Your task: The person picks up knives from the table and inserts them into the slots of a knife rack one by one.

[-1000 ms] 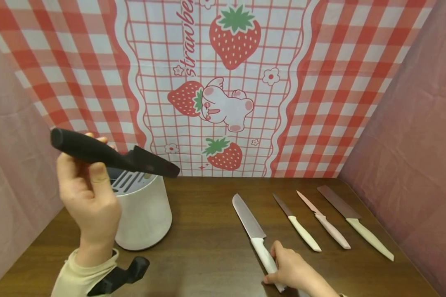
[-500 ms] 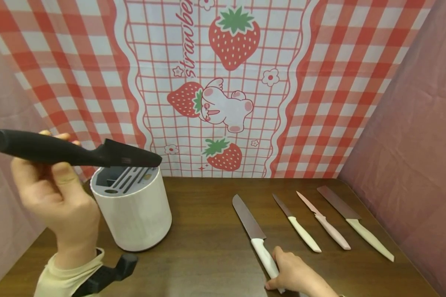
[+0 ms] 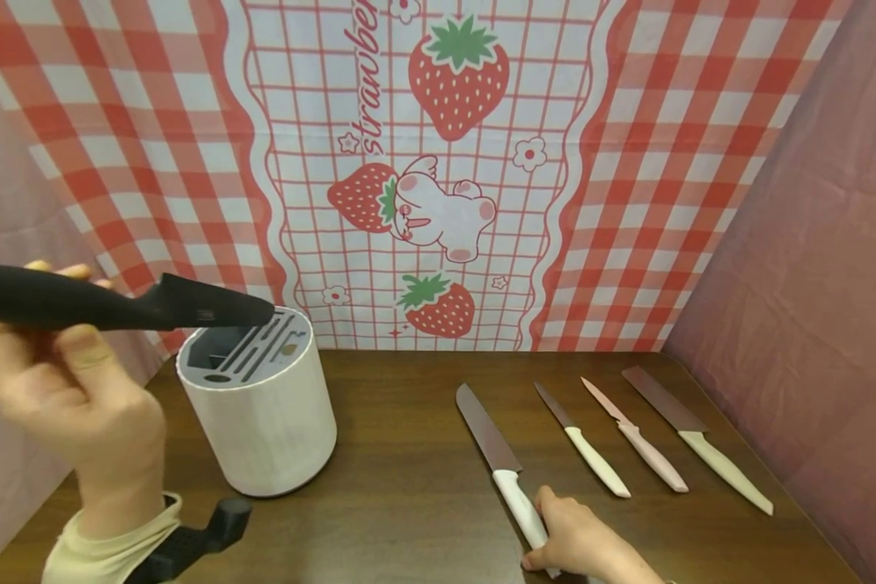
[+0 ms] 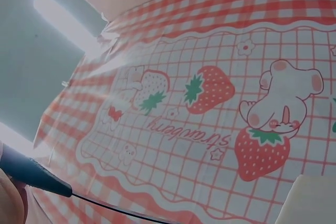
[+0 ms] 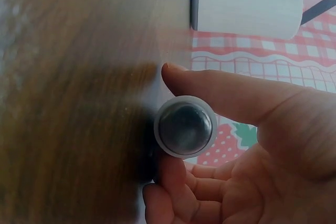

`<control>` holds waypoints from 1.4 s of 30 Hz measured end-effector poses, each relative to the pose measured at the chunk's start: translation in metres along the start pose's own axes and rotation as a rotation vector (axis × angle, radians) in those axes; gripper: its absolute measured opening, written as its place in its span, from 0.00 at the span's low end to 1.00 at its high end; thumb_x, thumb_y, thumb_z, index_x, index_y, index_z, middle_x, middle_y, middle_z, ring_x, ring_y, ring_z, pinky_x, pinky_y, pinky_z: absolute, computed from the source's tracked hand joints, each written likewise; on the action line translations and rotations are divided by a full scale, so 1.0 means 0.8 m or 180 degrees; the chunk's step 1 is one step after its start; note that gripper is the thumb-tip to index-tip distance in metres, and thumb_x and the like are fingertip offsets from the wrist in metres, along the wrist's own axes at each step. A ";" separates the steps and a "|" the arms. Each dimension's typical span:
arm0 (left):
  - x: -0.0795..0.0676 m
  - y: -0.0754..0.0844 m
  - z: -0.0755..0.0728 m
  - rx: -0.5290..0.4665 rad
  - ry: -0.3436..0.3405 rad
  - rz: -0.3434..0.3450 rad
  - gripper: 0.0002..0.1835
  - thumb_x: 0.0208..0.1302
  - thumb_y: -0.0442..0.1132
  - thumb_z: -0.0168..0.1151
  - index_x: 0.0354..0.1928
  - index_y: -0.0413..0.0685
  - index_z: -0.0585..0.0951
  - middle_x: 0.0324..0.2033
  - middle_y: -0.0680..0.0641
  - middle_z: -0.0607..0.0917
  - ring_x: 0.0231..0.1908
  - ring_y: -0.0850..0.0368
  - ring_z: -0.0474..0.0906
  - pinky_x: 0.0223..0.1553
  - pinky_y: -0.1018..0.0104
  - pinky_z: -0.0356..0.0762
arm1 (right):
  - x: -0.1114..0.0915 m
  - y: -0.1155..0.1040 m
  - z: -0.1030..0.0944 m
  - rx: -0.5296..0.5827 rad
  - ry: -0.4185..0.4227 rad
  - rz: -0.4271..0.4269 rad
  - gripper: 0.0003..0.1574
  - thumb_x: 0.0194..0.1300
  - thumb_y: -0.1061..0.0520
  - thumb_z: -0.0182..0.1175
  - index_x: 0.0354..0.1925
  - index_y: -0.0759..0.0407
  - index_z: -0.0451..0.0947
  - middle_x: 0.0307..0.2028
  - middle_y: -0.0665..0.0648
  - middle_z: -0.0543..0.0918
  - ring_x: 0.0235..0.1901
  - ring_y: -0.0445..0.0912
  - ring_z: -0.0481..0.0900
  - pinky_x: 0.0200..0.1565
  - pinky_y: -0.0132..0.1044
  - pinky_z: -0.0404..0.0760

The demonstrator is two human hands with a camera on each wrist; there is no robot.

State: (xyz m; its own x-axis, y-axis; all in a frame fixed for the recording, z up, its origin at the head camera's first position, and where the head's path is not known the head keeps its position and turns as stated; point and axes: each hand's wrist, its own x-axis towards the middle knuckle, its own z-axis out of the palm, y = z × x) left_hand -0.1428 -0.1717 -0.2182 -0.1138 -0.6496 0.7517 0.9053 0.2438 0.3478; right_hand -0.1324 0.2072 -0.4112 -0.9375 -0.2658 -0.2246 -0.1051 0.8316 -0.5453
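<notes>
Five knives are in sight, four lying on the dark wooden table [image 3: 401, 487]. The left hand [image 3: 80, 405] holds the black knife [image 3: 120, 310] up by its handle, thumb and fingers pinching it so that they stay off the blade. That knife lies nearly level, its tip over the slotted top of the white knife block [image 3: 273, 442]; whether they touch I cannot tell. The right hand [image 3: 577, 531] grasps the handle end of the white-handled knife [image 3: 507, 478], thumb on one side and fingers on the other, while the blade lies flat, pointing away. To its right lie the small cream-handled knife [image 3: 597, 458], the pink knife [image 3: 650, 454] and the cleaver [image 3: 695, 436], spaced apart with handles nearest the person, probably so each can be taken safely.
</notes>
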 end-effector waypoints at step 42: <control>0.008 -0.013 -0.031 -0.0127 -0.0239 -0.0235 0.12 0.62 0.24 0.47 0.47 0.27 0.72 0.41 0.33 0.80 0.40 0.49 0.80 0.52 0.63 0.72 | 0.001 0.001 -0.001 -0.0001 -0.0032 -0.0076 0.34 0.37 0.55 0.74 0.38 0.65 0.65 0.25 0.55 0.74 0.25 0.47 0.73 0.25 0.42 0.73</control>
State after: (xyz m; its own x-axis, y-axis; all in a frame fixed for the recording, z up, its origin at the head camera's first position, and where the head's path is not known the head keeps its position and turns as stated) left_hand -0.1431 -0.1962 -0.2313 -0.2096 -0.6086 0.7653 0.9088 0.1674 0.3821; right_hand -0.1335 0.2079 -0.4113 -0.9313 -0.2904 -0.2196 -0.1276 0.8252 -0.5503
